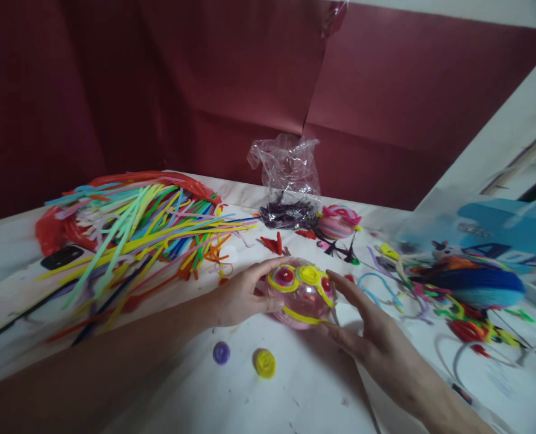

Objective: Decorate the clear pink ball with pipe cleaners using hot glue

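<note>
A clear round ball [301,304] sits on the white table in front of me, decorated with coiled and bent pipe cleaners. Red coils ringed in yellow, a yellow coil and a yellow strip show on its upper side. My left hand [245,295] grips its left side, thumb in front and fingers behind. On the right side my right hand [367,331] curves around it, with fingertips against the edge. Nearer to me lie a purple pipe cleaner coil [221,352] and a yellow pipe cleaner coil [264,363].
A heap of colourful pipe cleaners [159,223] spreads over the left, beside a phone [62,257]. Behind the ball stand a clear plastic bag [290,175] and a pink striped ball [339,222]. Blue yarn [480,286] and loose pipe cleaner pieces lie at right.
</note>
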Demonstrator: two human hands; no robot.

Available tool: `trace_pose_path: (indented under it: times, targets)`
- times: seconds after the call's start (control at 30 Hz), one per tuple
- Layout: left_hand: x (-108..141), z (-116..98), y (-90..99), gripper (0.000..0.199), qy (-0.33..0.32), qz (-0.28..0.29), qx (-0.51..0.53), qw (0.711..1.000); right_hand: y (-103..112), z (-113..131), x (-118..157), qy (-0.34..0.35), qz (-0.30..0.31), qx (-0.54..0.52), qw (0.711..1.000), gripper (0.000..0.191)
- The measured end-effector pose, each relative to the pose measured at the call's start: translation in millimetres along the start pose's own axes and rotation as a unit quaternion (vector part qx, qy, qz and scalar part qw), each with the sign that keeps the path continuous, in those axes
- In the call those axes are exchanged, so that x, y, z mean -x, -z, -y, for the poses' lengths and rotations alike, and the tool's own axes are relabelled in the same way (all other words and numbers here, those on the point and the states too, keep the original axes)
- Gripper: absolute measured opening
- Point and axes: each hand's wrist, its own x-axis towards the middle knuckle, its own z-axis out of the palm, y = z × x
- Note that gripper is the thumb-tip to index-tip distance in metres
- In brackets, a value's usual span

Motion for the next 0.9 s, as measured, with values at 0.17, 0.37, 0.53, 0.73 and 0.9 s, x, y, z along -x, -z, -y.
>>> trace_pose_path:
  times: [0.17, 0.37, 0.53, 0.73, 0.9]
  targets:
    - [-0.4, 2.1, -1.0, 0.076, 0.002, -0.003, 0.021, 1.0, 0.1, -1.7, -1.3, -0.019, 0.005, -0.027, 0.999, 0.075]
    - [0.9, 0.6, -5.2, 0.074, 0.004, -0.028, 0.017, 0.999, 2.3, -1.6, -2.7, -0.047, 0.02, -0.023, 0.998, 0.078]
    - [0.2, 0.8, -4.4, 0.072, -0.011, -0.021, -0.015, 1.0, 2.7, -2.3, -4.8, -0.022, 0.014, -0.034, 0.999, 0.068]
    - [-2.4, 5.9, 0.5, 0.076, -0.016, 0.0, -0.037, 0.999, -0.5, -8.6, -7.7, -0.026, 0.042, -0.096, 0.994, 0.068]
    - [-2.7, 9.1, 2.1, 0.077, -0.029, 0.018, -0.018, 0.999, -1.1, -7.0, -7.9, -0.024, 0.051, -0.139, 0.989, 0.07]
